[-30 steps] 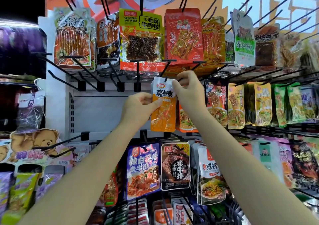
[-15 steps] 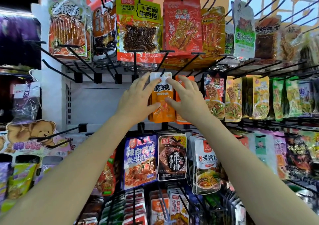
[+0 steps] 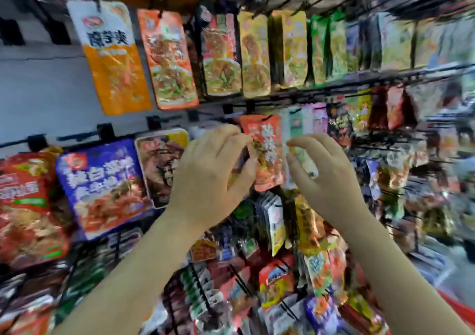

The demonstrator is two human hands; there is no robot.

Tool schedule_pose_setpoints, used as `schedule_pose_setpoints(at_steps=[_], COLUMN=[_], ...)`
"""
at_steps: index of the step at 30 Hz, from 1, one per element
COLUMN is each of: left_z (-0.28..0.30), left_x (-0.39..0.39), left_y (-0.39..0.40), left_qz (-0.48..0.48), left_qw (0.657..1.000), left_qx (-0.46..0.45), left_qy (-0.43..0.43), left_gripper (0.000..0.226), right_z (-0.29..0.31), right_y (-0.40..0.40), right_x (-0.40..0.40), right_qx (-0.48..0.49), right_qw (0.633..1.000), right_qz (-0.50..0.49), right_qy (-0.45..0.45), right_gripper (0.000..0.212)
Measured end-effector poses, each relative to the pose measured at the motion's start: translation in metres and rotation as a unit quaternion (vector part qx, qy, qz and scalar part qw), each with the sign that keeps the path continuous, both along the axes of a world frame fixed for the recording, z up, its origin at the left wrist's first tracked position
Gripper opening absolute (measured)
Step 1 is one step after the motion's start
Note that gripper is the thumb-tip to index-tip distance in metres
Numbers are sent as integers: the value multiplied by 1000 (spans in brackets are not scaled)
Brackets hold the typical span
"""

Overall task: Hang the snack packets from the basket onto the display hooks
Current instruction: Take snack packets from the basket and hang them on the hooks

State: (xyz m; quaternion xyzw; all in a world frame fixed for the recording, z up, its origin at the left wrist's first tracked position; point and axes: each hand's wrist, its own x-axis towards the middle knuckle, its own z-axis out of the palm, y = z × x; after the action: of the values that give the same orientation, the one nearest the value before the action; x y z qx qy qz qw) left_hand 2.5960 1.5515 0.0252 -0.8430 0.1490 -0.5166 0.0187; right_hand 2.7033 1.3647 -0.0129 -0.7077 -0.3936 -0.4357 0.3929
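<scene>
**Both hands at a red packet on the middle row of hooks**

Head view: the picture is smeared with motion blur, so fine detail is lost. The left hand [image 3: 213, 175] and the right hand [image 3: 326, 175] are raised side by side in front of a red snack packet [image 3: 267, 154] that hangs in the middle row of the display rack [image 3: 334, 91]. The left hand's curled fingers and thumb meet the packet's left edge and look to be pinching it, though the blur keeps this from being sure. The right hand is relaxed, fingers loosely bent, its fingertips [image 3: 291, 143] just at the packet's right edge, over a pale green packet [image 3: 298, 126] beside it; whether they grip anything I cannot tell. Above and to the left, an orange-and-white packet [image 3: 113, 59] hangs from a hook in the upper row. A blue packet [image 3: 102, 185] hangs at lower left.
</scene>
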Motion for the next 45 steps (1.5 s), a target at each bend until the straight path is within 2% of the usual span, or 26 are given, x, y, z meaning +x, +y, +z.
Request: schedule_pose_setpoints(at_steps=[3,6,8,11,13,16,18,21,24,28,30,34,36,38,40,42,43,45], left_z=[-76,-158,-213,-288,-329,-372,-396,-424,-431,-423,-422,-421,-420,-420,-420,-420,-420,-419], left_x=[44,87,111,137,146,150,152,151,146,145,145,154,158,160,159,159,159,158], left_y=[-44,-88,-116,-153,-175,-207,-220,-230,-234,-237,-239,-243,-246,-248,-248,-248,-249,-249], left_qz=[-59,-73,-84,-101,-108,-114,-103,-90,-82,-38,-31,-14,-18,-23,-22,-19,-18,-17], left_qw=[990,961,934,881,850,816,787,761,750,748,750,755,756,754,753,754,754,754], left_qx=[-26,-23,-17,-13,-19,-22,-30,-23,-38,-39,-49,-65,-66,-66,-66,-69,-72,-79], left_qy=[129,264,345,462,516,566,608,642,655,662,659,653,651,653,654,653,652,652], left_gripper=[40,44,47,54,57,64,71,82,83,76,73,65,63,62,62,60,60,59], right_z=[-83,-170,-229,-311,-353,-405,-435,-467,-486,-499,-502,-506,-508,-506,-503,-496,-493,-492], right_y=[-65,-128,-165,-212,-238,-265,-275,-276,-269,-262,-259,-249,-251,-257,-262,-263,-262,-258], right_x=[21,31,34,34,34,37,42,51,59,69,75,82,81,75,65,56,53,51], right_qx=[-29,-62,-80,-87,-79,-74,-81,-49,-17,-31,-37,-38,-2,51,39,-7,-33,-83], right_qw=[990,957,919,850,805,756,734,677,622,558,560,609,626,639,652,635,605,528], right_qz=[-76,-161,-207,-252,-270,-281,-272,-283,-331,-402,-405,-321,-298,-301,-343,-406,-425,-428], right_qy=[112,233,327,454,522,586,618,677,710,726,722,725,721,706,675,657,673,729], right_gripper=[30,31,34,50,47,33,36,41,52,80,83,77,73,70,63,55,55,70])
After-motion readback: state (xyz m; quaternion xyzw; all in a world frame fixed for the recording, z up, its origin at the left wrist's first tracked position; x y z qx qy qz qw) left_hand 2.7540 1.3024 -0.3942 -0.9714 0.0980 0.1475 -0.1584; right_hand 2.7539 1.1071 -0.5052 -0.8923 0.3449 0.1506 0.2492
